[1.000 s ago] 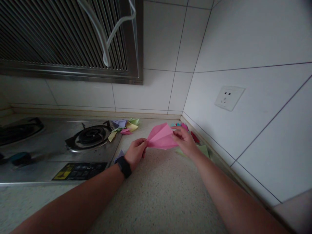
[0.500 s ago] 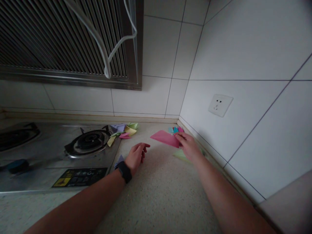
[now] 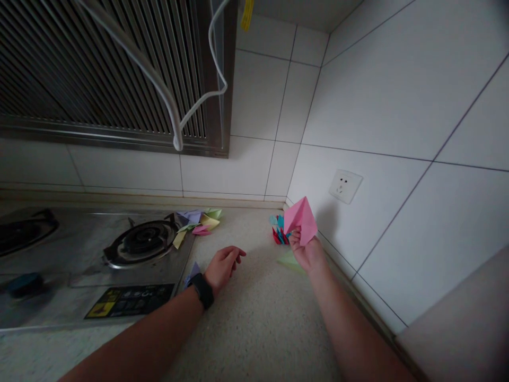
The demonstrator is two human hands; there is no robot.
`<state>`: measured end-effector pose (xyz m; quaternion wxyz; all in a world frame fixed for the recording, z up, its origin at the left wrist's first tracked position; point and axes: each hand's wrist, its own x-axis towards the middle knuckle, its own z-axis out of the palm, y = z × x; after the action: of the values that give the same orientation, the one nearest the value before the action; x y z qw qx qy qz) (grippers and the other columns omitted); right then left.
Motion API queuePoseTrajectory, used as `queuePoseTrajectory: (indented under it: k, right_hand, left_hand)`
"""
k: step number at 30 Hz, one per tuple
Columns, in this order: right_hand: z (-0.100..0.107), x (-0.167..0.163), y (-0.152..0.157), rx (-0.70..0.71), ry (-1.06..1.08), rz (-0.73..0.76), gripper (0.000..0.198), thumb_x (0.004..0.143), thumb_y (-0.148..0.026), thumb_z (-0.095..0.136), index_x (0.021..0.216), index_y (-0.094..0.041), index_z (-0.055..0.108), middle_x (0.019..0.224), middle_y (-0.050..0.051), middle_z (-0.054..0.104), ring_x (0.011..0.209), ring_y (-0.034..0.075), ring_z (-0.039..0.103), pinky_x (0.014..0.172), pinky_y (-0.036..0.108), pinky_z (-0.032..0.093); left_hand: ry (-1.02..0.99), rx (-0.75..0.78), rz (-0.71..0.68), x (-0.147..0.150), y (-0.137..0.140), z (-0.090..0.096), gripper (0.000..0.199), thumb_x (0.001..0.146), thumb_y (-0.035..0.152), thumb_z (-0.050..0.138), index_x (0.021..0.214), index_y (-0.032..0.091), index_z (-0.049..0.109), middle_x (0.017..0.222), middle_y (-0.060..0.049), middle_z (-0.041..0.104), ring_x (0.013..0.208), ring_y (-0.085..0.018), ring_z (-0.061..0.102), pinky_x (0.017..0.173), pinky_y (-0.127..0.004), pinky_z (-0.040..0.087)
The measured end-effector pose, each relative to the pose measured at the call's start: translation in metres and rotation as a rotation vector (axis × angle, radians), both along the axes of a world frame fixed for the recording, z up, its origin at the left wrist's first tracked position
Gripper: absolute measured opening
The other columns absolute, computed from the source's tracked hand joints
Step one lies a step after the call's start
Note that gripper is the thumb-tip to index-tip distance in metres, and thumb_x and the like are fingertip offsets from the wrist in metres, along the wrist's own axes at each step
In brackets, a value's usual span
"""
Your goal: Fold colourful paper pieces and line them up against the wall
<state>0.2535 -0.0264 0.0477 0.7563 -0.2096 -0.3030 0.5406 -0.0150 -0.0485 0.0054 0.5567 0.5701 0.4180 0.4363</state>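
Set in a kitchen corner.
Recognisable by a steel stove (image 3: 87,231) with burners (image 3: 146,237), a speckled worktop (image 3: 254,323), a slatted range hood (image 3: 115,74) and white-tiled walls (image 3: 397,111).

The right hand (image 3: 307,251) hides part of the pale green paper (image 3: 290,259).

The held paper (image 3: 304,220) is right of the stove (image 3: 89,233) (itself below the hood (image 3: 99,90)).
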Motion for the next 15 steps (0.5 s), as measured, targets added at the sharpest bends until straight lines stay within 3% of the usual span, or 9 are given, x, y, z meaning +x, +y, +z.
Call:
queuePoseTrajectory:
  k: [4,15]
  right_hand:
    - [0.001,0.006,0.001,-0.022,0.114,0.017,0.010,0.077,-0.006,0.057,0.077,-0.016,0.060,0.066,-0.001,0.057,0.055,0.006,0.051,0.047,0.015,0.044]
    - [0.012,0.019,-0.007,0.028,0.097,-0.006,0.004,0.078,-0.011,0.062,0.078,-0.015,0.063,0.066,0.000,0.061,0.057,0.007,0.054,0.048,0.016,0.045]
  left_hand:
    - [0.014,0.021,-0.005,-0.001,-0.001,0.002,0.040,0.085,0.048,0.048,0.091,0.014,0.067,0.073,-0.001,0.051,0.056,-0.009,0.043,0.043,-0.019,0.028]
    - [0.008,0.000,-0.029,-0.002,0.000,0.000,0.042,0.085,0.051,0.049,0.093,0.014,0.067,0.075,-0.001,0.052,0.058,-0.009,0.045,0.045,-0.019,0.030]
